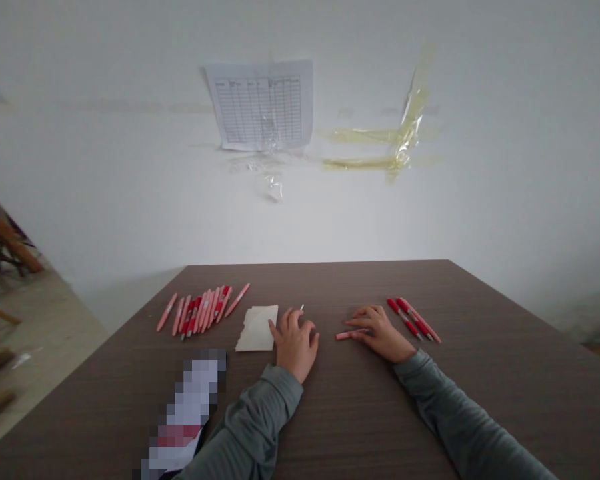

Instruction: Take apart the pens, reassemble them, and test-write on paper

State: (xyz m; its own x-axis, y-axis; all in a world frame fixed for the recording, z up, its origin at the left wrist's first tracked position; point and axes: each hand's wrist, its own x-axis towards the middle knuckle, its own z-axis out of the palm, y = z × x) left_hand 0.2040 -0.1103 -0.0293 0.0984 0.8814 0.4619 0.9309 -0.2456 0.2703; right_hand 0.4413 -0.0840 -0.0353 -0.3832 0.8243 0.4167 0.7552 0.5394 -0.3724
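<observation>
My left hand [296,341] is palm down on the table, fingers bent, its outer finger at the right edge of a torn piece of cream paper [258,329]. A small white tip [302,307] pokes out beyond its fingertips; the rest of that thing is hidden under the hand. Across from it, my right hand [380,332] has its thumb and fingers around a short pink pen piece [344,335], which lies low at the tabletop and points left. Just right of that hand lie several red and pink pens [414,320], side by side and slanted.
A row of several pink and red pens [203,312] lies at the back left of the brown table [345,413]. A blurred-out flat object [187,407] is beside my left forearm. Behind the table rises a white wall with a taped printed sheet [263,107].
</observation>
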